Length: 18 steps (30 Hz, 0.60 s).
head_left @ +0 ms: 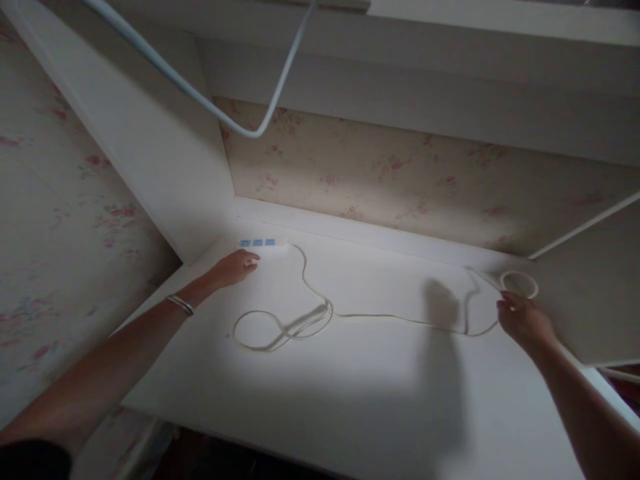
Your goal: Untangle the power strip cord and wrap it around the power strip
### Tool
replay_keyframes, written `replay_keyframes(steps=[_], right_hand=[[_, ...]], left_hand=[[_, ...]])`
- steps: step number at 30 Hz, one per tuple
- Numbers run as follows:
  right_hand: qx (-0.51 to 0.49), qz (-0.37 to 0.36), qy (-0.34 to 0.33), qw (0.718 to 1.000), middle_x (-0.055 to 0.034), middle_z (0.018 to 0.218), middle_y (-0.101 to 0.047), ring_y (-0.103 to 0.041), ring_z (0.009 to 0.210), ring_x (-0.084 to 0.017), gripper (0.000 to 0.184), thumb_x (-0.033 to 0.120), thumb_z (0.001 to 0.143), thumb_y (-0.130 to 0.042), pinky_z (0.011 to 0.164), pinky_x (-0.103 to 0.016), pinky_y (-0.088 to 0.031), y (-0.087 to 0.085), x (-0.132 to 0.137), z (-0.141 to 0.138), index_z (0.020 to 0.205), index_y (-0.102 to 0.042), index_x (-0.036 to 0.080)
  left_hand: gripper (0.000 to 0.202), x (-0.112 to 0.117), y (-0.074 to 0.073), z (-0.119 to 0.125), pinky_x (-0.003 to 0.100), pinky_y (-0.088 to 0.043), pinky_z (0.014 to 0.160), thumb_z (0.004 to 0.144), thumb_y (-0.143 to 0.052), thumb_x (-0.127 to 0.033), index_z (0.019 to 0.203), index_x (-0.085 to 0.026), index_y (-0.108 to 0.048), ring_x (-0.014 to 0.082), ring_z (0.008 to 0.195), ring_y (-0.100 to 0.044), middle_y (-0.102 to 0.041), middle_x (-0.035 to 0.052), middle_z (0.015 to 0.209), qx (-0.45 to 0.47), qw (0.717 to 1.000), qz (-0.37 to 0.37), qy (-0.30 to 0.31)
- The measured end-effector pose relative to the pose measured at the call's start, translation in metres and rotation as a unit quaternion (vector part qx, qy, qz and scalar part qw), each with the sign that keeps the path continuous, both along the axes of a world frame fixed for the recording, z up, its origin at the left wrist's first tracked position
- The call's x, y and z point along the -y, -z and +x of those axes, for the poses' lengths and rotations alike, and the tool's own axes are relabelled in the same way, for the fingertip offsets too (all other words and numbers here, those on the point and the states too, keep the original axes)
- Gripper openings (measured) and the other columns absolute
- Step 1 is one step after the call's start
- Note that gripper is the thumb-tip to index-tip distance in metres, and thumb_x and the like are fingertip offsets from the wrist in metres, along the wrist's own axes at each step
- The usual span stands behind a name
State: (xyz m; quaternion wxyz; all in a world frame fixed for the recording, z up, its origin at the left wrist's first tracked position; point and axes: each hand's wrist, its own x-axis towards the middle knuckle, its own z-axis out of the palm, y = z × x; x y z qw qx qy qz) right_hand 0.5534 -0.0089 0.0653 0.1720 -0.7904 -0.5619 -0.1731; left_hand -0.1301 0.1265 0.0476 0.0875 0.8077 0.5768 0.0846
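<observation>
A white power strip (264,243) with blue socket faces lies at the back left of the white desktop (370,380). Just in front of it is my left hand (239,265), its thumb and index finger a little apart and nothing visible between them. The strip's white cord (363,315) runs from its right end into loose loops in the middle, then on to the right. At the far right my right hand (525,319) has its fingers closed on the cord, near a small coil (520,275) of it. Part of the cord is hidden by that hand.
A pale bent tube (200,100) hangs across the upper left, near the camera. White panels stand at the left (150,120) and right (595,287), with an overhead shelf (400,80) at the back. Floral wallpaper (340,167) covers the walls. My shadow falls across the desktop.
</observation>
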Motion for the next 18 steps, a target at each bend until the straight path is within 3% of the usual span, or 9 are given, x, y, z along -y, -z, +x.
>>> replay_keyframes(steps=[3, 7, 9, 11, 15, 18], right_hand=[[0.001, -0.009, -0.074, 0.997, -0.0198, 0.112, -0.062, -0.059, 0.097, -0.028, 0.038, 0.031, 0.088, -0.040, 0.084, -0.038, -0.046, 0.010, 0.019, -0.056, 0.113, -0.062, 0.012], [-0.006, -0.027, -0.219, 0.975, -0.0137, 0.119, -0.059, -0.055, 0.109, -0.024, 0.038, 0.036, 0.093, -0.039, 0.094, -0.039, -0.045, 0.029, 0.047, -0.153, 0.121, -0.055, 0.017], [0.002, -0.062, -0.263, 0.963, -0.0132, 0.124, -0.057, -0.052, 0.115, -0.024, 0.038, 0.035, 0.094, -0.039, 0.098, -0.040, -0.043, 0.040, 0.057, -0.197, 0.126, -0.052, 0.018], [0.021, -0.105, -0.288, 0.952, -0.0112, 0.135, -0.050, -0.045, 0.125, -0.025, 0.040, 0.032, 0.095, -0.036, 0.106, -0.048, -0.033, 0.049, 0.060, -0.231, 0.132, -0.048, 0.021], [0.035, -0.169, -0.295, 0.940, -0.0059, 0.147, -0.039, -0.031, 0.136, -0.026, 0.046, 0.023, 0.096, -0.031, 0.111, -0.056, -0.017, 0.057, 0.047, -0.259, 0.141, -0.037, 0.027], [0.022, -0.209, -0.265, 0.941, -0.0067, 0.139, -0.049, -0.042, 0.127, -0.026, 0.047, 0.021, 0.094, -0.033, 0.108, -0.055, -0.023, 0.059, 0.030, -0.252, 0.140, -0.040, 0.029]], left_hand=[[0.046, -0.032, 0.006, 0.021, 0.031, -0.038, 0.101, 0.083, -0.047, -0.038, 0.122, -0.015, -0.057, 0.0223, 0.114, -0.053, -0.058, 0.0115, 0.123, -0.023, 0.999, 0.042, 0.004], [0.055, -0.058, 0.013, 0.038, 0.036, -0.029, 0.106, 0.082, -0.050, -0.042, 0.131, -0.017, -0.048, 0.0269, 0.127, -0.040, -0.045, 0.0127, 0.138, -0.058, 0.996, 0.063, -0.002], [0.059, -0.065, 0.016, 0.040, 0.040, -0.028, 0.106, 0.082, -0.050, -0.046, 0.134, -0.018, -0.044, 0.0292, 0.128, -0.038, -0.043, 0.0140, 0.139, -0.075, 0.995, 0.058, -0.014], [0.061, -0.068, 0.019, 0.039, 0.046, -0.029, 0.103, 0.083, -0.048, -0.050, 0.136, -0.020, -0.041, 0.0314, 0.124, -0.043, -0.048, 0.0156, 0.134, -0.091, 0.994, 0.048, -0.033], [0.060, -0.063, 0.019, 0.030, 0.043, -0.037, 0.093, 0.083, -0.044, -0.056, 0.130, -0.019, -0.047, 0.0319, 0.112, -0.052, -0.057, 0.0176, 0.120, -0.106, 0.992, 0.032, -0.061], [0.059, -0.051, 0.018, 0.018, 0.039, -0.042, 0.084, 0.081, -0.043, -0.060, 0.119, -0.017, -0.055, 0.0312, 0.104, -0.057, -0.060, 0.0175, 0.112, -0.104, 0.991, 0.020, -0.080]])
